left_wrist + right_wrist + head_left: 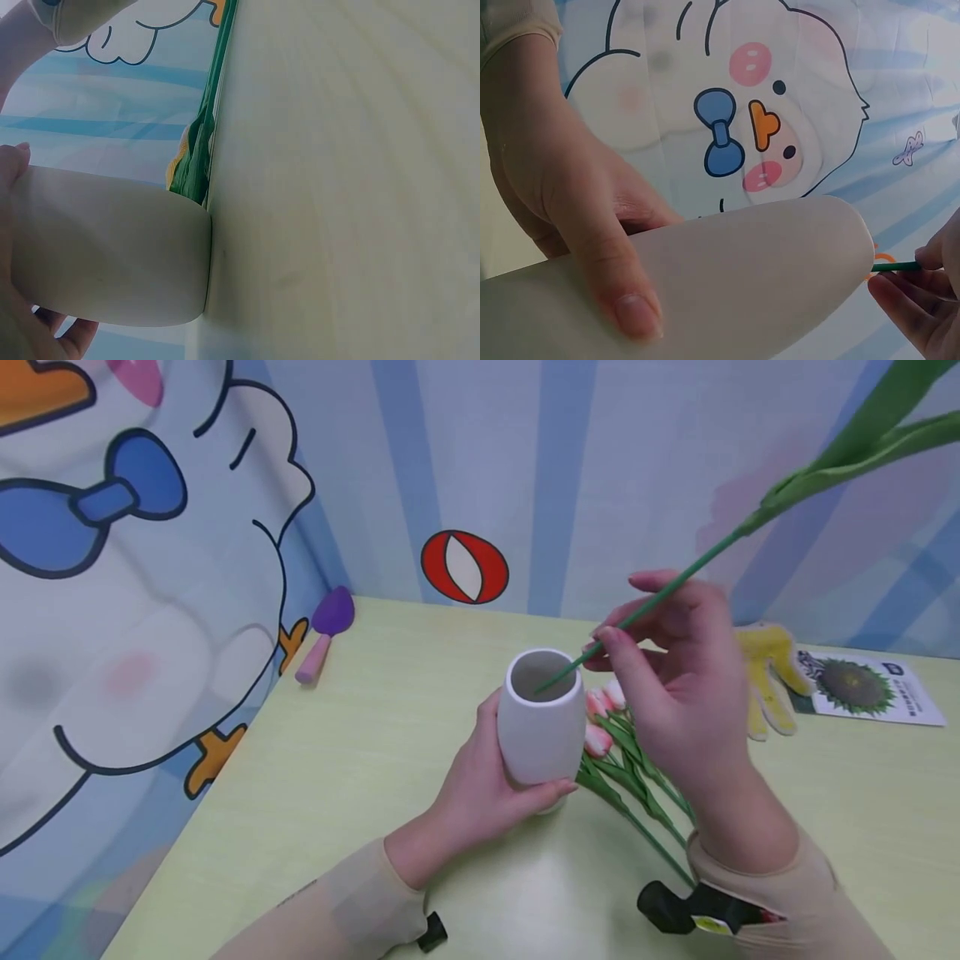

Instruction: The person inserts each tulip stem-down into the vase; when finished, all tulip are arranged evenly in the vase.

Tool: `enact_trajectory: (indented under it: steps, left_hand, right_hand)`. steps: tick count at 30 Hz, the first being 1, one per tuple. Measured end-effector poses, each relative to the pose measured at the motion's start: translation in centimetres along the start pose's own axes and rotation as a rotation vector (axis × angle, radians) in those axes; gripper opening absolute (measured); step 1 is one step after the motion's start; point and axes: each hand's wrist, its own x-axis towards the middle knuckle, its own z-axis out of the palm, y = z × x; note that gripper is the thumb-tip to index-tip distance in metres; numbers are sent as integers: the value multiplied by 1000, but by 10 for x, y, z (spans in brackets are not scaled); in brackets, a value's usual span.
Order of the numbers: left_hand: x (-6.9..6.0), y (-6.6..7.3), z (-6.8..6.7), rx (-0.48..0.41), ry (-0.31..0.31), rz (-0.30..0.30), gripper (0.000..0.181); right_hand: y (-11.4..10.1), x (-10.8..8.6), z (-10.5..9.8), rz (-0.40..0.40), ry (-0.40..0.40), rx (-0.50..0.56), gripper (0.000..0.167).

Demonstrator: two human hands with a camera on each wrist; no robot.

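A white vase stands upright near the middle of the table in the head view, gripped round its side by the left hand. Above its mouth the right hand pinches a long green stem between thumb and fingers. The stem's lower end is inside the vase opening, and its leaves reach to the upper right; its flower is out of view. In the right wrist view the stem enters the mouth of the vase. The left wrist view shows the vase with its base at the tabletop.
Several pink-and-white tulips with green stems lie behind and right of the vase. A yellow glove and a card with a plant picture lie at the right back. A purple toy shovel is at the left back, by the printed wall.
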Motion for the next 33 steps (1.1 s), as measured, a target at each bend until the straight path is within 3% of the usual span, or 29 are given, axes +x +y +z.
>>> enact_trajectory:
  steps: [11, 20, 25, 33]
  left_hand:
    - [1, -2, 1, -9, -7, 12, 111]
    - [1, 0, 1, -9, -18, 14, 110]
    - [1, -1, 1, -9, -10, 20, 110]
    - [0, 0, -1, -14, -14, -18, 111]
  right_hand:
    - [8, 0, 1, -34, -63, -70, 19]
    - [13, -3, -2, -3, -90, -153, 14]
    - [14, -3, -2, 0, -95, -120, 7]
    - [12, -3, -3, 52, -107, -46, 13]
